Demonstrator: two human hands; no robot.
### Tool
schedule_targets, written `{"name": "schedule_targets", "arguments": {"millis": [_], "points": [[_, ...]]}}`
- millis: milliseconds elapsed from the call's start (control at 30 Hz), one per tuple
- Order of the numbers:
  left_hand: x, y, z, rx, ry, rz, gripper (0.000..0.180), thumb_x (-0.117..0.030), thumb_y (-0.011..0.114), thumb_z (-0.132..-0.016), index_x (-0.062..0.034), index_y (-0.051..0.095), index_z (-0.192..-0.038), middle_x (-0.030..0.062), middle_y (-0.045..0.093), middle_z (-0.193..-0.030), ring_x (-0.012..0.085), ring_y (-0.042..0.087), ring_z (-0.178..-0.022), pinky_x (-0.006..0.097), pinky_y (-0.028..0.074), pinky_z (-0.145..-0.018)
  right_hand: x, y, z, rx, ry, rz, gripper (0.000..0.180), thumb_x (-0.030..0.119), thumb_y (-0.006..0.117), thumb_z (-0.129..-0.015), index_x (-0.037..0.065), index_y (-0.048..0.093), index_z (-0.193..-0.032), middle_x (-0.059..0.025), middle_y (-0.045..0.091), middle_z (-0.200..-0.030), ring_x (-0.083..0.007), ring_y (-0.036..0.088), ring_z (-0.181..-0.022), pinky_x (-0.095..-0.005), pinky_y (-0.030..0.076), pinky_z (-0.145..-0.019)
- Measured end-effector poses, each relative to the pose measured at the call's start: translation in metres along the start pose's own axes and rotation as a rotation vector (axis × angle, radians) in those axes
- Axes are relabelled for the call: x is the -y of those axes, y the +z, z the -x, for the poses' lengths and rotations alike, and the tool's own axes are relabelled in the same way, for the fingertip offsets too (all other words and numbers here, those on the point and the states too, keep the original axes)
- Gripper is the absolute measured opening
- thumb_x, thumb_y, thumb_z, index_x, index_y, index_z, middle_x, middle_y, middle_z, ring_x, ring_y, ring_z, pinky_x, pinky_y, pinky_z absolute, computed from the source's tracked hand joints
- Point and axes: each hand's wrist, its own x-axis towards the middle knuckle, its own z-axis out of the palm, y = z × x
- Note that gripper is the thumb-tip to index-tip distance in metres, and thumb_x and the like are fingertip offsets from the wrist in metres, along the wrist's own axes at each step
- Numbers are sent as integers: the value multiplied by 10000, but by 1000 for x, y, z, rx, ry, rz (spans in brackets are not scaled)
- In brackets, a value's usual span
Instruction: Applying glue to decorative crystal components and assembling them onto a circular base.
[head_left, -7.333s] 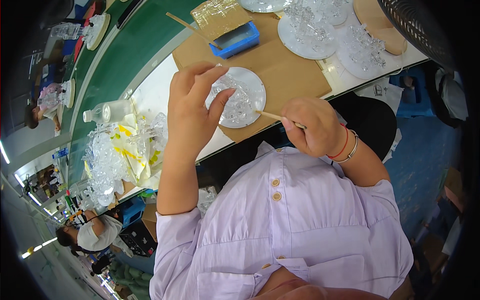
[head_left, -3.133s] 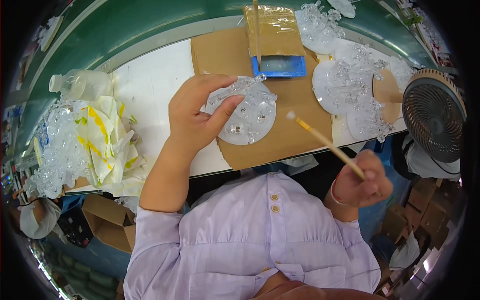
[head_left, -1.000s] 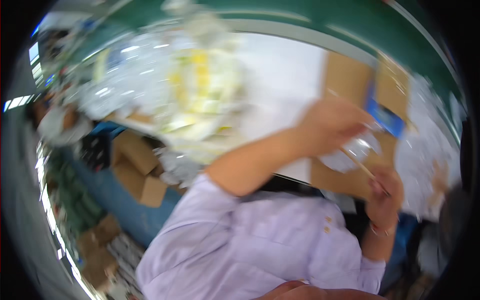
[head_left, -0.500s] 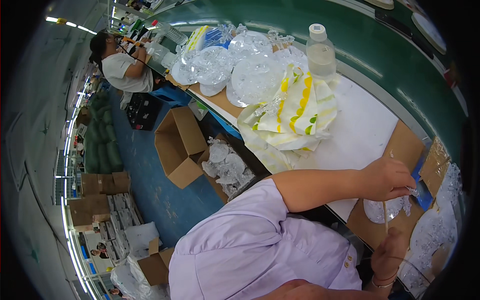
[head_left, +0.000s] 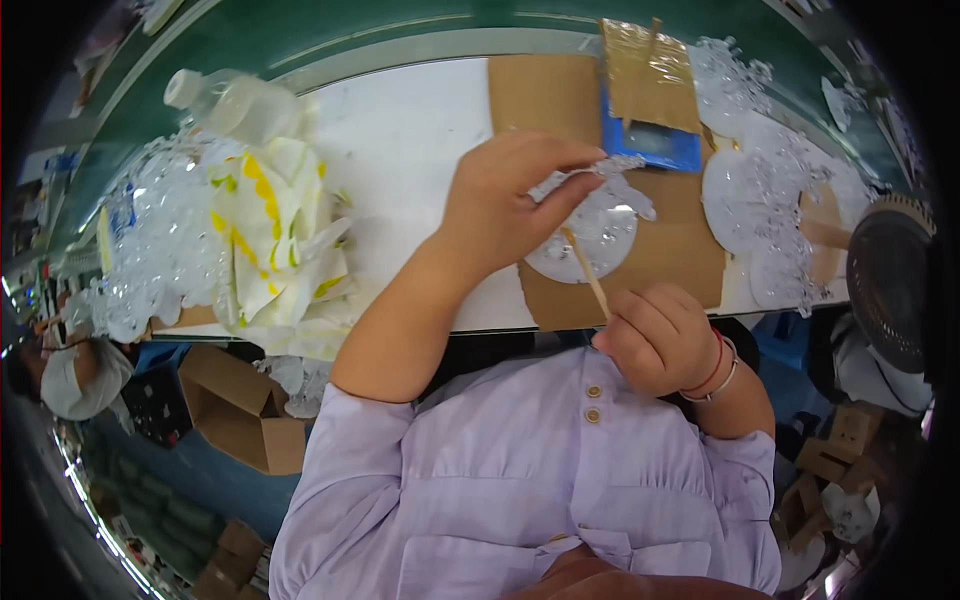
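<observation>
Clear disc partly under left hand, stick's lower end inside right fist

A clear plastic snowflake-shaped piece, glittery and frilled at its edges, is pinched at about one o'clock from picture centre. Just below it, a round transparent disc lies flat on brown cardboard. A thin wooden stick slants from the disc's middle down toward five o'clock, its upper tip touching the disc and its lower end gripped.
</observation>
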Motion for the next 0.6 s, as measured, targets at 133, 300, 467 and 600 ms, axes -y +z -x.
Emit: {"name": "schedule_targets", "arguments": {"millis": [133,300,467,600], "points": [[-2,2,2,-8,-25,3,179,-84,769,-732,-86,698,-897,60,686,-799,217,646,-705,294,504,-606,1,7,1,-43,-44,39,259,98,702,-784,20,458,-815,-161,595,-822,-221,545,-589,-297,425,-465],[-4,4,4,-9,-35,17,185,-56,769,-727,-70,698,-896,66,689,-804,204,650,-705,277,500,-599,2,17,0,-55,-87,118,291,108,710,-785,36,428,-783,-150,589,-814,-206,542,-591,-273,417,-463],[-2,1,6,-11,-46,-14,177,-39,762,-732,-55,697,-895,72,690,-818,197,658,-720,272,505,-613,-9,9,-9,-7,124,-63,206,111,708,-814,24,529,-865,-120,595,-773,-235,578,-606,-304,446,-484],[-6,0,2,16,-69,28,172,-30,758,-735,-47,698,-894,75,690,-825,189,661,-726,269,508,-623,-24,8,-18,-209,191,9,205,88,714,-814,11,557,-920,-109,600,-752,-268,596,-616,-333,463,-500]]}}
